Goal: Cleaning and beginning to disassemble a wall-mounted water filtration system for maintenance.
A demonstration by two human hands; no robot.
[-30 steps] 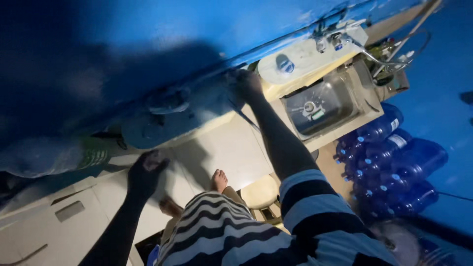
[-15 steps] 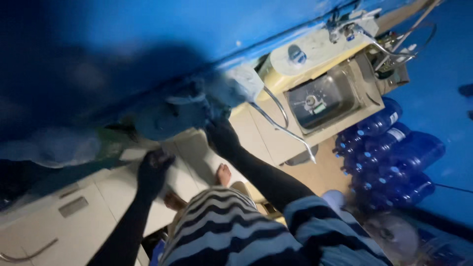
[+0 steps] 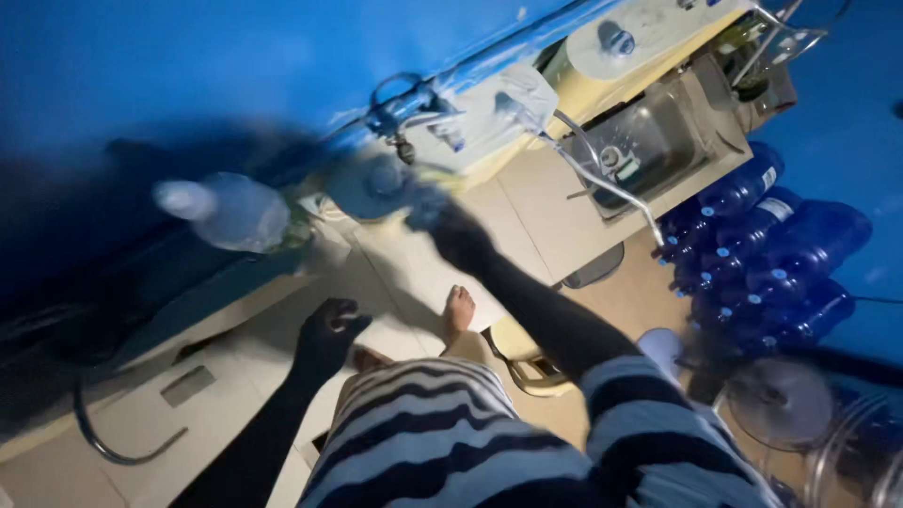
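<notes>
At the counter's (image 3: 564, 202) front edge, the right hand (image 3: 450, 229) reaches up to a blurred round vessel (image 3: 372, 183); its grip cannot be told. The left hand (image 3: 326, 334) hangs curled, empty, before the cabinet doors (image 3: 141, 414). A steadier, firmer hold seems needed.

A pale counter (image 3: 527, 202) carries a plastic bottle (image 3: 226, 212), a sunken steel sink (image 3: 649, 150) and a tap (image 3: 602, 174).

Home kitchen: steel sink (image 3: 649, 141), cream counter (image 3: 555, 202), stacked water bottles (image 3: 762, 254).
</notes>
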